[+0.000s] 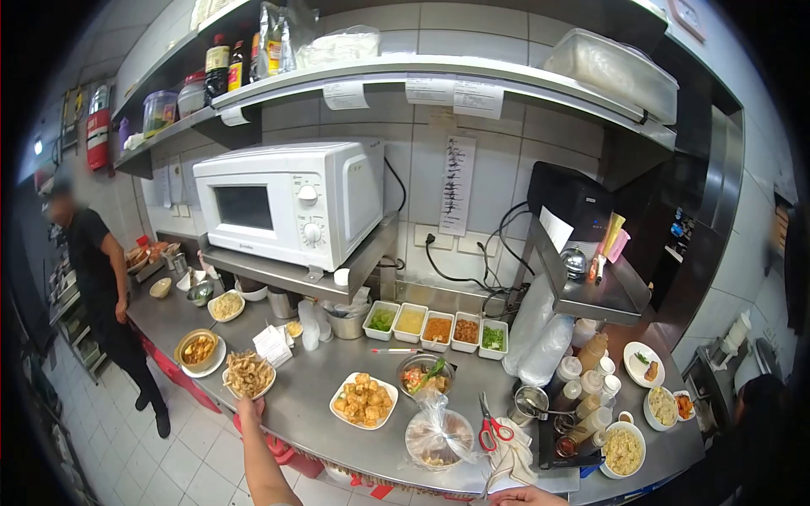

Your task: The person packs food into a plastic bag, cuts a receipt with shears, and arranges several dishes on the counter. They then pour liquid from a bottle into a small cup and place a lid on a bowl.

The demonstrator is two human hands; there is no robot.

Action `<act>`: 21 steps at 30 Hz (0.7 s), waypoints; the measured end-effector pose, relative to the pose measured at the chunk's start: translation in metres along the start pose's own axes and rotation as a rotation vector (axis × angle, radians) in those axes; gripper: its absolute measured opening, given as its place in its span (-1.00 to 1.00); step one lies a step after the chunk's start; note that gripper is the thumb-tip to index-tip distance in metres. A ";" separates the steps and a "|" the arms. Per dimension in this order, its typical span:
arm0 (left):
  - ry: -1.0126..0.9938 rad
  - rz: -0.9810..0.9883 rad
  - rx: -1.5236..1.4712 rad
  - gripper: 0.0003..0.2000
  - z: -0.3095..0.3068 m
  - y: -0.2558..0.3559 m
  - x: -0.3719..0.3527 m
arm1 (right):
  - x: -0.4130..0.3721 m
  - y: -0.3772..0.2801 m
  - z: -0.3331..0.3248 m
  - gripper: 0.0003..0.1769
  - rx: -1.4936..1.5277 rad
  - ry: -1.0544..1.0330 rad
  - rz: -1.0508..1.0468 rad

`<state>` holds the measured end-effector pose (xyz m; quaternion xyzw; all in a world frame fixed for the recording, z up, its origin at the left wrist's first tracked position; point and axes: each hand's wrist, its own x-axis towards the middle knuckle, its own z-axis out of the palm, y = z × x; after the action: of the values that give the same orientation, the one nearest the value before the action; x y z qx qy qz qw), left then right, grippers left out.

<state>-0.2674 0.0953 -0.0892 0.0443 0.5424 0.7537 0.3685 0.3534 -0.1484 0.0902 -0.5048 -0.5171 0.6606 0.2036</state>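
My left hand (250,408) reaches to the near edge of a white bowl (262,391) heaped with brown fried strips (248,371) and grips its rim; some fingers are hidden. Only the top of my right hand (530,497) shows at the bottom edge, close to a crumpled cloth (510,460); its fingers are mostly out of sight. Red-handled scissors (492,432) lie beside the cloth. Between my hands are a white square dish (342,408) of golden fried cubes, a bowl (401,381) of vegetables, and a plastic-wrapped bowl (434,443).
A microwave (288,202) stands on a raised shelf. Several small tubs (437,331) of chopped ingredients line the wall. Sauce bottles (588,396) crowd the right, near a rice bowl (622,449). A brown pot (197,351) sits far left. Another person (101,287) stands beyond the counter's left side.
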 end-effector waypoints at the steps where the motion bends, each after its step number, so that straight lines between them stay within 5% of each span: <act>1: -0.015 -0.002 0.008 -0.64 -0.002 -0.001 0.006 | 0.000 -0.003 0.000 -0.59 0.007 -0.005 0.025; 4: -0.211 -0.009 -0.034 -0.72 -0.004 -0.006 0.014 | 0.001 -0.004 0.000 -0.61 0.057 -0.003 0.033; 14: -0.002 0.072 -0.017 -0.68 -0.007 -0.015 -0.016 | 0.007 0.018 -0.014 -0.61 0.071 -0.025 -0.041; 21: -0.343 0.056 0.042 -0.66 -0.023 0.032 -0.129 | 0.026 0.040 -0.030 -0.57 -0.074 -0.203 -0.078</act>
<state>-0.2009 -0.0046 -0.0289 0.1951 0.4859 0.7334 0.4335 0.3790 -0.1283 0.0440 -0.4218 -0.5786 0.6802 0.1570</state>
